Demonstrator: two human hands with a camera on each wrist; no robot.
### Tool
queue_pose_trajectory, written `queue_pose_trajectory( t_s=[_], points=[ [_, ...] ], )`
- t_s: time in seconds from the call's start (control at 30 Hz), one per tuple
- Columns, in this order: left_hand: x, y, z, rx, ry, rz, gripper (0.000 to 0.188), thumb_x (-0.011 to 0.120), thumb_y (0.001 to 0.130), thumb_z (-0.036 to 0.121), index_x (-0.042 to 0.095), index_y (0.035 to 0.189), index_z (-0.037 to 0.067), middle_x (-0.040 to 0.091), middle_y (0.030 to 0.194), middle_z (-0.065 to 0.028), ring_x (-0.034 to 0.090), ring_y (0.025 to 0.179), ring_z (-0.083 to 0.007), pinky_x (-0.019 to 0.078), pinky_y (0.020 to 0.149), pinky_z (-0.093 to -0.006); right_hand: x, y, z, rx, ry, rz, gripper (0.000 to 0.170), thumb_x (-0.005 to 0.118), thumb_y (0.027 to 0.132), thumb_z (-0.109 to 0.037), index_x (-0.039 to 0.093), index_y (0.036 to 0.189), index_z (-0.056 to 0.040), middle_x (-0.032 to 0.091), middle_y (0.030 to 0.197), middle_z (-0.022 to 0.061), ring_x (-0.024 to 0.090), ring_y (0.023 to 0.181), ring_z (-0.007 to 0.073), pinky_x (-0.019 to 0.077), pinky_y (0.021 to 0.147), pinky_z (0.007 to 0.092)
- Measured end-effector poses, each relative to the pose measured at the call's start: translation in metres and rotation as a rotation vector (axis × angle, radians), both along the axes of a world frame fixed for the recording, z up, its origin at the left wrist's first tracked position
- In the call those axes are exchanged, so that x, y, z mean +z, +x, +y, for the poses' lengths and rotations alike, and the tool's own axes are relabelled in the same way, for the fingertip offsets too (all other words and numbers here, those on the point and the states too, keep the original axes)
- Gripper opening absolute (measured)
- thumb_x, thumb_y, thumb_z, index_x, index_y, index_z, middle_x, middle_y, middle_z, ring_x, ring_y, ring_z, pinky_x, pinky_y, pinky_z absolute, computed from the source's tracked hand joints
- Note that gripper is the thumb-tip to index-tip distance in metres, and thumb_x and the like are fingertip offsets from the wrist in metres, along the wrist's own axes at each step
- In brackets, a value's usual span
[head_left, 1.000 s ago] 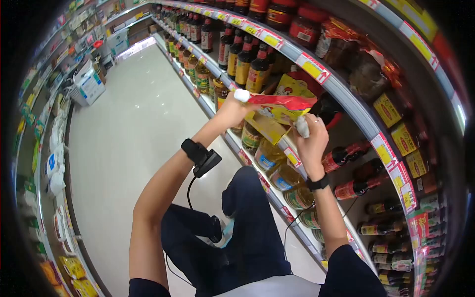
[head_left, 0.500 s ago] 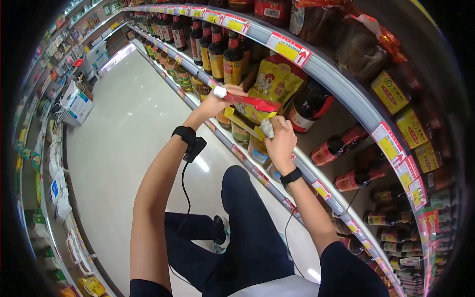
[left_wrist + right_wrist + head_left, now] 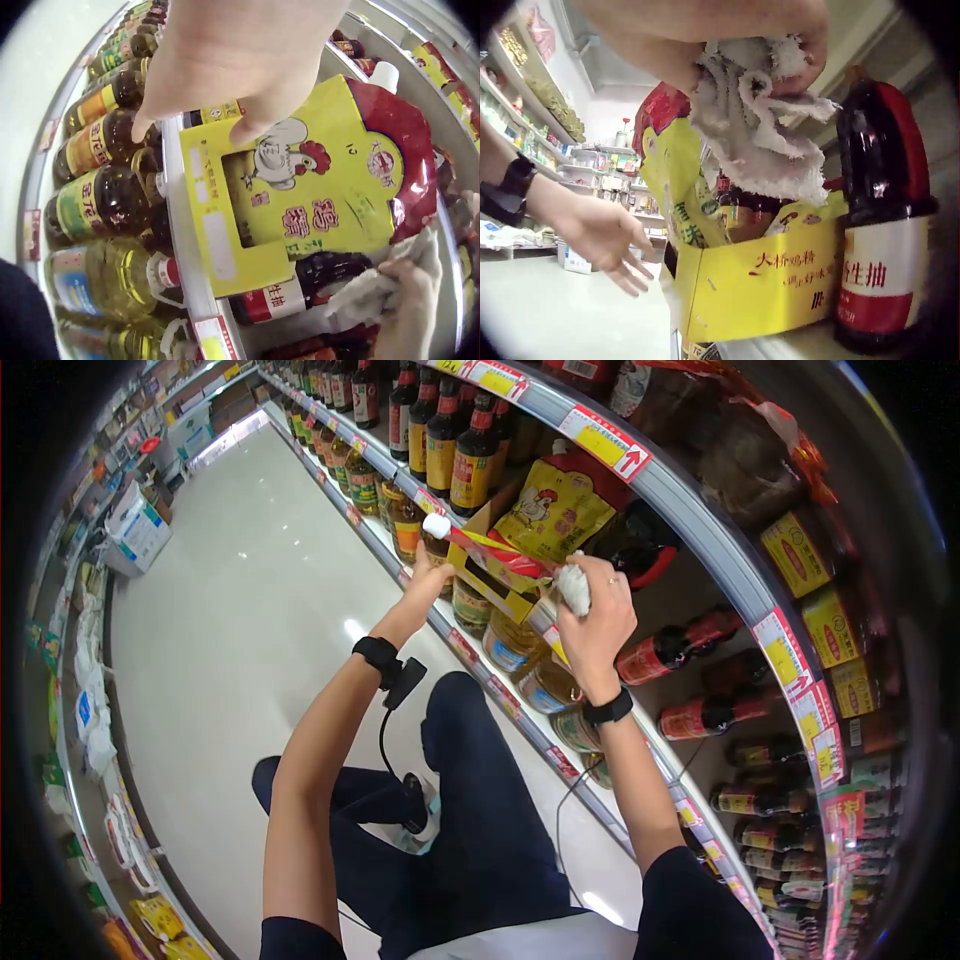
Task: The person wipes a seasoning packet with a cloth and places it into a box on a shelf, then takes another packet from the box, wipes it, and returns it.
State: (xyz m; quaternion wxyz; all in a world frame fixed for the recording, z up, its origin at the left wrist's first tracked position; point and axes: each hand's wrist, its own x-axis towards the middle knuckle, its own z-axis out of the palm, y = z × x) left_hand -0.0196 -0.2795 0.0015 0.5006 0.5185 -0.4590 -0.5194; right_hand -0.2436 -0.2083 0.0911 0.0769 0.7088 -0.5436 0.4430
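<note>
A yellow-and-red spouted pouch (image 3: pixel 322 172) with a white cap stands at the front of a yellow cardboard box (image 3: pixel 765 281) on the shelf. A second such pouch (image 3: pixel 555 510) sits behind it. My left hand (image 3: pixel 425 588) is just beside the box; in the right wrist view its fingers (image 3: pixel 634 274) are spread and hold nothing. My right hand (image 3: pixel 600 615) grips a crumpled whitish cloth (image 3: pixel 761 127) close to the pouch's upper end. A dark sauce bottle (image 3: pixel 881 202) with a white-and-red label stands by the box, below the right hand.
Dark bottles (image 3: pixel 470 460) line the shelf beyond the box, and more bottles lie or stand nearer me. Oil bottles (image 3: pixel 97 206) fill the lower shelf. A shelf edge with price tags (image 3: pixel 605 445) runs above. White cartons (image 3: pixel 138 530) stand across the aisle floor.
My left hand has let go of the pouch and moved away from its capped end. The pouch now sits lower in the box. My right hand keeps the cloth; the head view has shifted.
</note>
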Motion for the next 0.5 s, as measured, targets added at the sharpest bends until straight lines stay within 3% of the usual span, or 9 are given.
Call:
queue_pose_trajectory(
  t_s=[0.03,0.07,0.1,0.17,0.2,0.27,0.3,0.4,0.5],
  points=[
    [0.001,-0.008,0.009,0.050,0.093,0.140,0.076,0.054,0.087,0.014,0.017,0.153,0.020,0.049,0.132,-0.0081,0.051,0.114,-0.0247,0.0394,0.099,-0.0344,0.008,0.002,-0.004,-0.006,0.010,0.016,0.042,0.068,0.061,-0.003,0.064,0.102,-0.0116,0.063,0.104,0.0045,0.059,0.094,0.0289,0.0499,0.077,0.0380],
    [-0.046,-0.003,-0.013,0.002,0.093,-0.031,0.076,0.052,0.091,0.018,0.011,0.155,0.025,0.044,0.139,-0.0076,0.051,0.114,-0.0251,0.0410,0.098,-0.0355,0.017,0.007,-0.009,-0.029,0.031,0.022,0.035,0.069,0.066,-0.009,0.064,0.101,-0.0105,0.066,0.103,0.0087,0.062,0.093,0.0314,0.0500,0.076,0.0394],
    [-0.044,-0.012,-0.003,0.015,0.098,-0.011,0.076,0.052,0.091,0.018,0.011,0.155,0.025,0.044,0.139,-0.0076,0.051,0.114,-0.0251,0.0410,0.098,-0.0355,0.027,0.010,-0.016,-0.016,0.035,0.043,0.035,0.069,0.066,-0.009,0.064,0.101,-0.0105,0.066,0.103,0.0087,0.062,0.093,0.0314,0.0500,0.076,0.0394],
    [-0.028,-0.039,0.022,0.046,0.241,0.328,0.077,0.052,0.094,0.021,0.006,0.156,0.027,0.047,0.136,-0.0069,0.054,0.110,-0.0222,0.0436,0.095,-0.0356,0.041,0.020,-0.037,-0.089,0.212,-0.065,0.028,0.067,0.075,-0.019,0.065,0.100,-0.0073,0.068,0.096,0.0145,0.065,0.090,0.0361,0.0503,0.075,0.0433],
    [-0.040,-0.047,0.022,0.060,0.142,0.354,0.083,0.053,0.097,0.019,-0.005,0.156,0.016,0.057,0.119,-0.0086,0.056,0.087,-0.0166,0.0466,0.084,-0.0291,0.042,0.019,-0.051,-0.039,0.258,-0.104,0.028,0.064,0.078,-0.023,0.065,0.100,-0.0061,0.068,0.093,0.0165,0.065,0.088,0.0379,0.0503,0.074,0.0444],
    [-0.043,-0.065,0.024,0.114,0.034,0.310,0.085,0.054,0.098,0.022,-0.009,0.155,0.011,0.058,0.119,-0.0107,0.058,0.095,-0.0180,0.0473,0.085,-0.0311,0.042,0.009,-0.079,0.008,0.394,-0.144,0.031,0.060,0.081,-0.027,0.066,0.101,-0.0043,0.068,0.091,0.0205,0.065,0.086,0.0405,0.0508,0.073,0.0439],
    [-0.039,-0.069,0.023,0.139,0.055,0.286,0.087,0.055,0.098,0.024,-0.010,0.154,0.009,0.058,0.121,-0.0126,0.058,0.098,-0.0194,0.0475,0.086,-0.0329,0.051,0.008,-0.080,0.005,0.360,-0.038,0.031,0.062,0.082,-0.026,0.065,0.102,-0.0021,0.068,0.087,0.0194,0.068,0.079,0.0340,0.0509,0.070,0.0401],
    [-0.051,-0.077,0.009,0.258,-0.089,0.096,0.093,0.059,0.096,0.024,-0.011,0.153,0.004,0.051,0.133,-0.0164,0.057,0.112,-0.0239,0.0454,0.096,-0.0356,0.048,-0.011,-0.083,0.408,0.538,-0.369,0.017,0.066,0.089,-0.015,0.066,0.097,-0.0007,0.066,0.080,0.0027,0.060,0.071,0.0080,0.0477,0.064,0.0260],
    [-0.049,-0.081,0.008,0.330,-0.087,-0.056,0.082,0.062,0.093,0.020,0.009,0.154,0.006,0.057,0.126,-0.0170,0.058,0.111,-0.0244,0.0458,0.094,-0.0364,0.046,-0.016,-0.074,0.541,0.622,-0.492,0.016,0.068,0.090,-0.015,0.067,0.098,-0.0017,0.064,0.081,-0.0008,0.058,0.074,0.0050,0.0457,0.067,0.0224]
  ],
)
